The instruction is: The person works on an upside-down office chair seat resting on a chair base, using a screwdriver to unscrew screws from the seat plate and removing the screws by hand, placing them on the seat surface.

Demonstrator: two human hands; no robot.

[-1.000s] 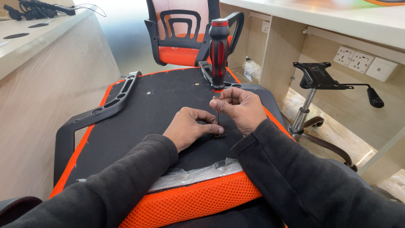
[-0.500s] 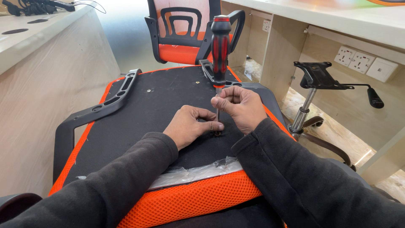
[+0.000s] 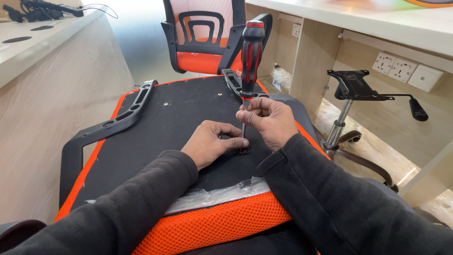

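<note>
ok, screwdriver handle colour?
Black and red handle on the upright metal-shafted screwdriver, clearest in the head view.

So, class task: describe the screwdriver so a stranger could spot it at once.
Find the upturned orange chair seat with its black underside. Near the middle, the right hand holds the screwdriver upright. Nothing else nearby has its red-and-black handle.

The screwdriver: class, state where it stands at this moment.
In the head view, the screwdriver stands upright just right of centre on the upturned chair seat, between the left hand and right hand.
</note>
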